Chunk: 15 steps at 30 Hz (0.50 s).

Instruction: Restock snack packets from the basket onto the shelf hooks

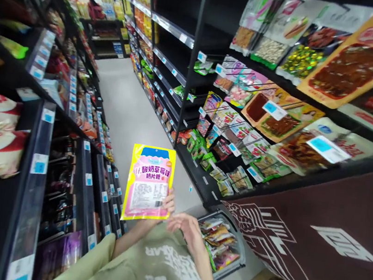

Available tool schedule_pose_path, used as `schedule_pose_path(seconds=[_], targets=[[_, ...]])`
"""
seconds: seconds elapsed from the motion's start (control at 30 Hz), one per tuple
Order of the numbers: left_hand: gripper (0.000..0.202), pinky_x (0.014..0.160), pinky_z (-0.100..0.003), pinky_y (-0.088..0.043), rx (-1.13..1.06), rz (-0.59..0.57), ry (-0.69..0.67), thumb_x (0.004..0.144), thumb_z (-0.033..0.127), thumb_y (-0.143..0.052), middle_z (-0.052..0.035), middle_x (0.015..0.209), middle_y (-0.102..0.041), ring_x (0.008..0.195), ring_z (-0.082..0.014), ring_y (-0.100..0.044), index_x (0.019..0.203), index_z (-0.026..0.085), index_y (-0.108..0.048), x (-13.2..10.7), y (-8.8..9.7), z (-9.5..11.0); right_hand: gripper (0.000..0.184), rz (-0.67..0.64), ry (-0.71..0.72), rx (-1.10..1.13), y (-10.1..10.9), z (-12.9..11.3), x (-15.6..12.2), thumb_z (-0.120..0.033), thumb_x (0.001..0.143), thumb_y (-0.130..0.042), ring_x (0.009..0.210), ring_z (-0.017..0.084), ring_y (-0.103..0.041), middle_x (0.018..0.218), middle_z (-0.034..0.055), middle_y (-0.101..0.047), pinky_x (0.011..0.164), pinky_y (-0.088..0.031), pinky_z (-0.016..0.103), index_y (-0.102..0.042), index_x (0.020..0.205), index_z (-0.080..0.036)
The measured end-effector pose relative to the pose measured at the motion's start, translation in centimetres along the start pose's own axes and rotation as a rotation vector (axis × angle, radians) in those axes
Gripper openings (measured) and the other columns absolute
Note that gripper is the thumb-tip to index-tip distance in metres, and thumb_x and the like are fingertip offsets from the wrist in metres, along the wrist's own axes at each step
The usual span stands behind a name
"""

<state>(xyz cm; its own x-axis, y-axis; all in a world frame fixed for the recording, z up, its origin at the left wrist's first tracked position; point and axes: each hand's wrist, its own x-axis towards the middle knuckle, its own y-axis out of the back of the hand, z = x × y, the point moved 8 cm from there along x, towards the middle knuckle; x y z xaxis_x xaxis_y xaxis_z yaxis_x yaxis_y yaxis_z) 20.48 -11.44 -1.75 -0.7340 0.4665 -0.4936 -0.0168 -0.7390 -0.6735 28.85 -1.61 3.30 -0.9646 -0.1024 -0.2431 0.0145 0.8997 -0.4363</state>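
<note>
olive-green top (pixel 121 268) with white lettering (pixel 173 262)

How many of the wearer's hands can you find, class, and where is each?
2: the left hand, mostly hidden behind the yellow-edged packet it holds; the right hand, beside the packet's lower right corner in the picture. Whether it touches is unclear.

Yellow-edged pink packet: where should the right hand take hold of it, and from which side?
The packet is probably best pinched front and back at its lower right corner, coming from the right. It is flat, printed face toward the camera; the left hand curls over the right edge just above, and the right hand is near that corner.
</note>
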Motion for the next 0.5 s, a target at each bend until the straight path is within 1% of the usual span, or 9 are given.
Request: schedule_pose_path(seconds=[0.07, 0.1, 0.17, 0.27, 0.37, 0.43, 0.5], targets=[[0.035, 0.045, -0.027, -0.022, -0.080, -0.047, 0.010, 0.092, 0.051, -0.043, 0.0051, 0.055, -0.037, 0.043, -0.0069, -0.015, 0.077, 0.021, -0.052, -0.3, 0.1, 0.1, 0.045, 0.064, -0.007, 0.011, 0.4, 0.7, 1.2, -0.058, 0.083, -0.061, 0.084, 0.029, -0.068, 0.091, 0.0142, -0.074, 0.071, -0.050, 0.038, -0.077, 0.099, -0.020], [0.032, 0.044, -0.027, -0.021, -0.106, -0.067, 0.013, 0.092, 0.049, -0.044, 0.0058, 0.055, -0.034, 0.043, -0.0068, -0.013, 0.076, 0.021, -0.050, -0.2, 0.3, 0.3, 0.038, 0.100, -0.015, 0.025, 0.8, 1.1, 1.8, -0.052, 0.083, -0.064, 0.084, 0.027, -0.068, 0.091, 0.0129, -0.075, 0.071, -0.051, 0.036, -0.076, 0.100, -0.021], [0.026, 0.045, -0.026, -0.020, -0.125, -0.089, 0.013, 0.091, 0.044, -0.047, 0.0068, 0.056, -0.030, 0.043, -0.0068, -0.012, 0.077, 0.022, -0.047, 0.1, 0.8, 1.1, 0.032, 0.164, -0.049, 0.081, 1.4, 2.0, 3.1, -0.048, 0.082, -0.067, 0.081, 0.025, -0.068, 0.090, 0.0118, -0.075, 0.068, -0.051, 0.033, -0.076, 0.098, -0.022], [0.020, 0.046, -0.024, -0.021, -0.160, -0.125, 0.010, 0.091, 0.037, -0.048, 0.0074, 0.059, -0.025, 0.044, -0.0070, -0.014, 0.080, 0.021, -0.045, 0.7, 2.0, 3.1, 0.033, 0.224, -0.088, 0.146, 1.7, 2.8, 5.0, -0.048, 0.079, -0.071, 0.079, 0.023, -0.068, 0.094, 0.0121, -0.075, 0.065, -0.052, 0.030, -0.075, 0.098, -0.021], [0.016, 0.047, -0.025, -0.020, -0.186, -0.133, -0.013, 0.092, 0.034, -0.047, 0.0065, 0.062, -0.025, 0.045, -0.0078, -0.013, 0.081, 0.021, -0.046, 1.3, 4.0, 5.6, 0.031, 0.249, -0.110, 0.154, 0.8, 3.0, 7.5, -0.045, 0.080, -0.072, 0.081, 0.022, -0.068, 0.097, 0.0119, -0.075, 0.067, -0.053, 0.029, -0.074, 0.100, -0.021], [0.016, 0.048, -0.026, -0.021, -0.200, -0.113, -0.040, 0.092, 0.035, -0.047, 0.0049, 0.064, -0.029, 0.047, -0.0091, -0.015, 0.082, 0.022, -0.047, 1.8, 5.8, 7.3, 0.030, 0.242, -0.126, 0.144, -0.5, 3.1, 9.6, -0.044, 0.081, -0.071, 0.080, 0.021, -0.068, 0.097, 0.0116, -0.075, 0.067, -0.052, 0.029, -0.074, 0.100, -0.021], [0.018, 0.050, -0.028, -0.024, -0.161, -0.086, -0.084, 0.092, 0.037, -0.046, 0.0028, 0.066, -0.033, 0.049, -0.0108, -0.019, 0.081, 0.023, -0.047, 2.3, 7.6, 9.2, 0.030, 0.214, -0.140, 0.126, -2.2, 3.2, 12.0, -0.042, 0.081, -0.071, 0.080, 0.022, -0.068, 0.097, 0.0117, -0.075, 0.067, -0.052, 0.029, -0.074, 0.101, -0.020]])
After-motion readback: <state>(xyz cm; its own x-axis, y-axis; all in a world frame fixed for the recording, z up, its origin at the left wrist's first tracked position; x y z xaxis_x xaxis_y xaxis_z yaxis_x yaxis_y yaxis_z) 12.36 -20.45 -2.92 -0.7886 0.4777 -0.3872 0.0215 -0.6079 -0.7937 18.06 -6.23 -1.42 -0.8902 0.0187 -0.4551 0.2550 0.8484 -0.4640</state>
